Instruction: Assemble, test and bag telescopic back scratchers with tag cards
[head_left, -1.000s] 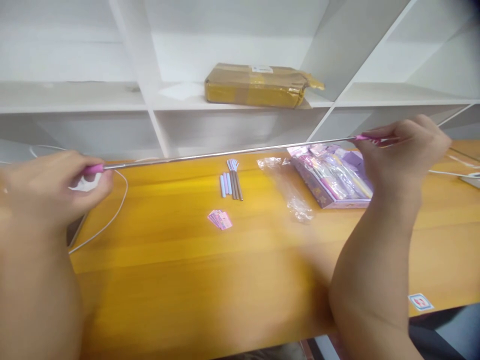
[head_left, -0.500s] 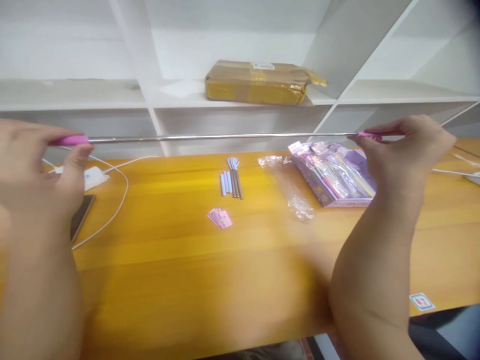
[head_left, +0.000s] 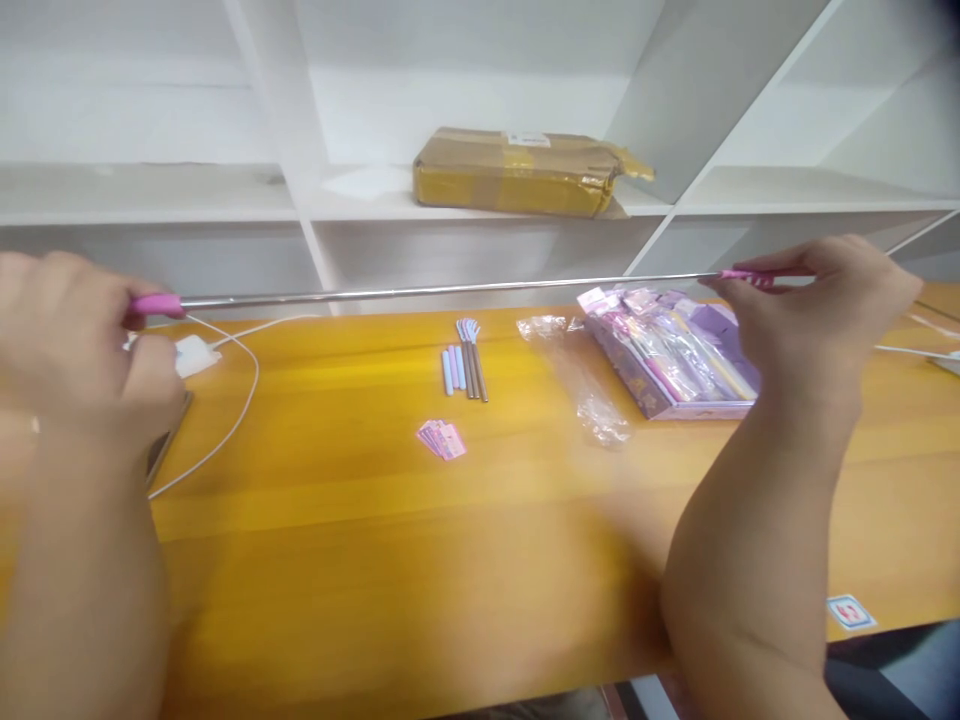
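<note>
A telescopic back scratcher (head_left: 450, 290) is stretched out level above the table, its thin metal rod spanning the gap between my two hands. My left hand (head_left: 75, 350) is closed around its pink handle. At the other end, my right hand (head_left: 802, 320) pinches the slotted pink claw head between thumb and fingers. Below on the table lie several metal rods with pale claw heads (head_left: 471, 360), beside loose blue and pink handles (head_left: 454, 370). A small fan of pink cards (head_left: 442, 440) is in front of them.
A purple box (head_left: 660, 405) of wrapped items stands at right, with a crumpled clear plastic wrapper (head_left: 600, 420) beside it. White cables (head_left: 251, 400) and a dark phone (head_left: 161, 450) lie at left. A taped carton (head_left: 517, 180) rests on the shelf behind.
My left hand has closed more fully around the pink handle and dropped slightly, so the rod now slopes a little toward the left. My right hand has shifted slightly right.
</note>
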